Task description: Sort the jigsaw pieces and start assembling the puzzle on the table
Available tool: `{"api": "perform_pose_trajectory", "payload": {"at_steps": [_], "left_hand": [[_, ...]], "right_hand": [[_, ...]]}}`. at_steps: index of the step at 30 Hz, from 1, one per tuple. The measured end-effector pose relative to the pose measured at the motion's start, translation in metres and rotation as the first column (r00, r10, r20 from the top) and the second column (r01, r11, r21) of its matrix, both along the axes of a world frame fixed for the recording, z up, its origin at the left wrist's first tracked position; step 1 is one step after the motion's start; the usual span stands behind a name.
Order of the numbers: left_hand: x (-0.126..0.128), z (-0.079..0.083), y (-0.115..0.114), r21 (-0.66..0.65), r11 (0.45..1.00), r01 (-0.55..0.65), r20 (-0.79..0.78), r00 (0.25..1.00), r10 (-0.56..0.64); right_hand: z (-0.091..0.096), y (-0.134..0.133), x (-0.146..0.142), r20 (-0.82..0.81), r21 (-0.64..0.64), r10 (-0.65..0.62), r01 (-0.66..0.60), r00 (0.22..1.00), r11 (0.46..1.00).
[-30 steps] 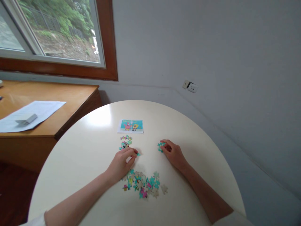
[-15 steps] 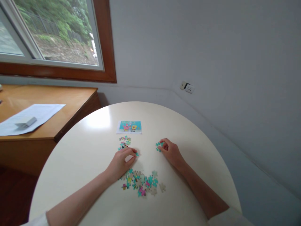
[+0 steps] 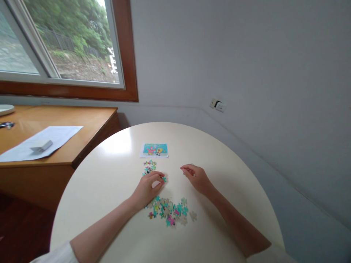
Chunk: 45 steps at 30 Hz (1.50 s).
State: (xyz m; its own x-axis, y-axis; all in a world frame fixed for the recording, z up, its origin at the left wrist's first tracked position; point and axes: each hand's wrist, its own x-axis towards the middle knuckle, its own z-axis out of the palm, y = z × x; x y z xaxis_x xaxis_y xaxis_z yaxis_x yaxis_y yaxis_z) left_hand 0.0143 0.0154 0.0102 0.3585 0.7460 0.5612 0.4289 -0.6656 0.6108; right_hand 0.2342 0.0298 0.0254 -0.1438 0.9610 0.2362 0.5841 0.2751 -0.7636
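My left hand (image 3: pixel 149 187) rests on the white round table, its thumb and fingers pinching a small teal jigsaw piece (image 3: pixel 164 179). Farther right, my right hand (image 3: pixel 197 178) is low over the table with fingers closed together. Pale bits show at its edges, but what the fingers hold is hidden. Between my forearms lies a loose heap of jigsaw pieces (image 3: pixel 167 210), some coloured and some pale side up. A smaller group of pieces (image 3: pixel 149 166) lies just beyond my left hand, partly covered by it. Behind that group is a cartoon picture sheet (image 3: pixel 155 150).
The round table (image 3: pixel 115 226) has a curved edge on all visible sides. At the left stands a wooden desk (image 3: pixel 93 120) with paper (image 3: pixel 64 133) and a small pale block (image 3: pixel 41 146) on it. A wall socket (image 3: pixel 220 106) is beyond the table.
My right fingers have shifted left and closed over the teal pieces that showed there before; those are now out of sight. My left hand keeps its pinch. The whole view has shifted slightly.
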Motion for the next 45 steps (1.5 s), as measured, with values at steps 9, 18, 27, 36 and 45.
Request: {"api": "perform_pose_trajectory", "payload": {"at_steps": [9, 18, 27, 36, 45], "left_hand": [[0.004, 0.009, -0.007, 0.033, 0.996, 0.088, 0.022, 0.996, -0.088], [0.006, 0.009, -0.012, 0.031, 0.991, 0.127, -0.013, 0.992, -0.127], [0.001, 0.013, -0.010, 0.036, 0.998, 0.050, -0.027, 0.998, -0.049], [0.001, 0.013, -0.010, -0.001, 0.999, 0.037, -0.020, 0.999, -0.037], [0.000, 0.010, -0.008, -0.005, 0.999, 0.037, -0.025, 0.999, -0.038]], "right_hand": [[0.000, -0.018, -0.041, -0.221, -0.275, 0.182, -0.241, 0.958, 0.931], [-0.005, -0.027, -0.047, -0.302, -0.307, 0.098, -0.194, 0.948, 0.932], [0.018, -0.004, 0.025, 0.375, -0.358, 0.087, 0.058, 0.923, 0.932], [0.019, 0.000, 0.033, 0.562, -0.335, 0.017, 0.209, 0.827, 0.919], [0.018, 0.004, 0.035, 0.568, -0.272, -0.067, 0.264, 0.820, 0.925]]}}
